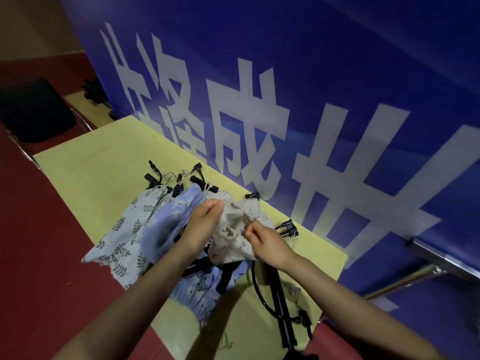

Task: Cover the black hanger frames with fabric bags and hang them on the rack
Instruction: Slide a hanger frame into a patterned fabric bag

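Observation:
A beige patterned fabric bag (235,233) is held up over the yellow table (104,172). My left hand (204,224) grips its left edge, and my right hand (262,239) pinches its right side. Under and left of it lie a pale bag with a leaf print (130,229) and a blue flowered bag (176,214). Black hanger frames (179,181) stick out beyond the bags at the far side. Another black frame (281,305) lies at the near right, and a black frame end (287,227) shows to the right of the beige bag.
A big blue banner (324,100) with white characters stands right behind the table. A metal bar (405,279) runs along its foot at the right. A black chair (33,110) stands at the far left on the red floor (39,242).

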The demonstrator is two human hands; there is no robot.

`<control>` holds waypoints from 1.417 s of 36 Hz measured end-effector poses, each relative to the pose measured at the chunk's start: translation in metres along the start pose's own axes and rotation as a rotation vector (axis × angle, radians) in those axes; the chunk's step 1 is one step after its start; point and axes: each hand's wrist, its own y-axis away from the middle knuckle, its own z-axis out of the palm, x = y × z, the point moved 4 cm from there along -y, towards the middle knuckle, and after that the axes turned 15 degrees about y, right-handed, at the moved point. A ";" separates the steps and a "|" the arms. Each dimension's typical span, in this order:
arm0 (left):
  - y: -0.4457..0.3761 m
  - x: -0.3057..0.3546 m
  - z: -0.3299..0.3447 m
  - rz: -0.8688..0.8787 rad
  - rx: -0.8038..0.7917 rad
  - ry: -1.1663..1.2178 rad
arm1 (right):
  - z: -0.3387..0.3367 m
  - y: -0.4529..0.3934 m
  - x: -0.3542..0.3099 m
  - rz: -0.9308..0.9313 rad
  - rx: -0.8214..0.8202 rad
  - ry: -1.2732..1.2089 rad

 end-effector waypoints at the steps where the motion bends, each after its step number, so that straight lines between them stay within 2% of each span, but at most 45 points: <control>1: 0.002 -0.001 0.001 0.003 -0.023 -0.010 | 0.000 -0.001 0.003 0.029 -0.005 0.034; 4: 0.009 -0.005 0.003 0.031 -0.115 -0.039 | -0.006 -0.004 0.008 0.053 0.027 0.102; 11: 0.012 -0.026 0.003 0.002 -0.171 -0.121 | -0.018 -0.007 0.024 0.077 0.049 0.168; 17: 0.008 -0.028 0.006 -0.021 -0.163 -0.168 | -0.031 0.001 0.026 0.068 0.066 0.185; 20: 0.005 -0.026 0.006 -0.046 -0.125 -0.142 | -0.035 0.005 0.028 0.036 0.088 0.292; 23: 0.003 -0.024 0.008 -0.094 -0.109 -0.089 | -0.039 0.009 0.028 -0.009 0.183 0.458; 26: 0.001 -0.018 0.011 -0.122 -0.085 -0.049 | -0.046 0.012 0.026 -0.064 0.307 0.510; 29: 0.001 -0.011 0.011 -0.120 -0.064 0.020 | -0.052 0.016 0.029 0.031 0.363 0.525; 33: 0.002 -0.003 0.008 -0.150 -0.049 0.132 | -0.054 0.013 0.046 0.303 0.222 0.454; 39: 0.006 0.007 0.010 -0.158 -0.103 0.193 | -0.042 0.018 0.054 0.154 0.084 0.051; 43: 0.002 0.005 0.003 -0.157 -0.075 0.145 | -0.041 0.024 0.037 0.160 0.008 -0.226; 51: -0.004 0.001 -0.007 -0.165 -0.023 0.099 | -0.045 0.023 0.019 0.152 0.012 -0.483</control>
